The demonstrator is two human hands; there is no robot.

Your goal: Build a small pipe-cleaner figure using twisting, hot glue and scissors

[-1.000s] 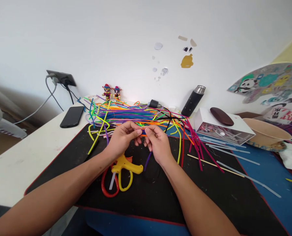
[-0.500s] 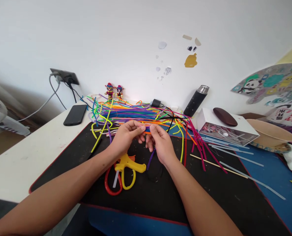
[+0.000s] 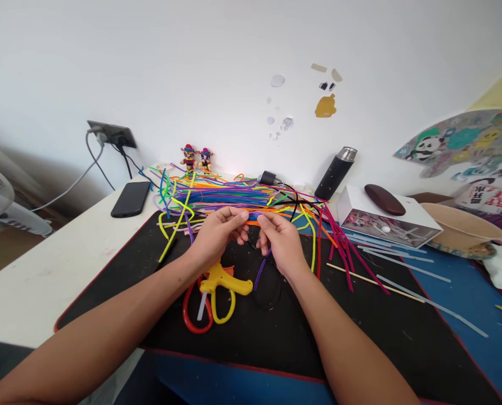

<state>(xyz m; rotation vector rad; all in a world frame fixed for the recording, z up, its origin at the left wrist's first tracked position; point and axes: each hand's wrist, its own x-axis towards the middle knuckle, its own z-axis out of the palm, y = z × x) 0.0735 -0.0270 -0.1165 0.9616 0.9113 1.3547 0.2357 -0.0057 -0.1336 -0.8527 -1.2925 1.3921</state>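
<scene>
My left hand [image 3: 224, 230] and my right hand [image 3: 278, 236] face each other above the black mat [image 3: 268, 343]. Between their pinched fingertips runs a small blue and orange piece [image 3: 253, 217], held at both ends; the fingers hide part of it. Just behind it lies a pile of coloured pipe cleaners [image 3: 229, 195]. Below my left wrist rests a yellow glue gun [image 3: 225, 281] on scissors with one red handle [image 3: 197, 308] and one yellow. A purple pipe cleaner [image 3: 260, 274] lies below my right hand.
A phone [image 3: 130, 199] lies at the left. Two small figures [image 3: 197, 158] stand by the wall. Towards the right are a black flask [image 3: 335, 173], a white box [image 3: 388, 219] with a brown case on top, a bowl [image 3: 462, 228], glue sticks and a wooden stick [image 3: 375, 282].
My hands have moved slightly apart, and more of the blue and orange piece shows between them. The whole view has shifted a little.
</scene>
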